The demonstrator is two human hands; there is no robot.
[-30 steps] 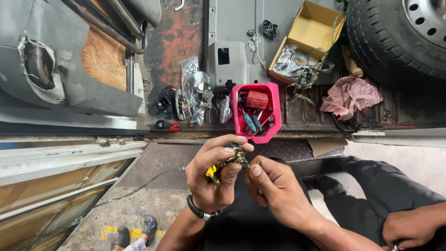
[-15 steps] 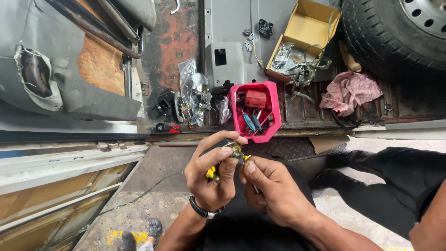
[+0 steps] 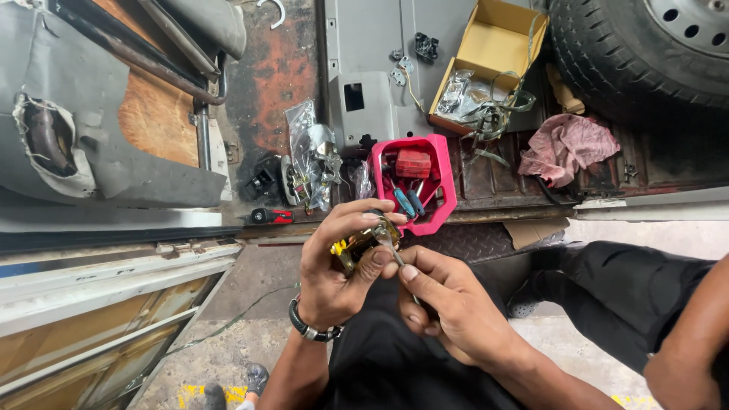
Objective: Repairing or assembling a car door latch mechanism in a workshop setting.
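Note:
My left hand (image 3: 338, 262) is closed around a small brass-coloured metal part with yellow bits (image 3: 363, 241), held in front of my chest. My right hand (image 3: 448, 304) grips a thin metal tool (image 3: 396, 254) whose tip touches that part. A black band sits on my left wrist (image 3: 307, 328). Just beyond my hands stands a pink plastic tray (image 3: 444, 190) holding a red block and blue-handled tools.
A vehicle floor lies ahead with a rusty patch (image 3: 277, 68), plastic bags of hardware (image 3: 311, 159), an open cardboard box (image 3: 493, 53), a pink rag (image 3: 566, 148) and a tyre (image 3: 645, 45). A torn grey seat (image 3: 91, 129) is at left. Another person's arm (image 3: 691, 342) is at lower right.
The view has shifted slightly. My hands stay together on the small part, with the fingers of both hands adjusting around it. The other person's arm has moved at the right edge.

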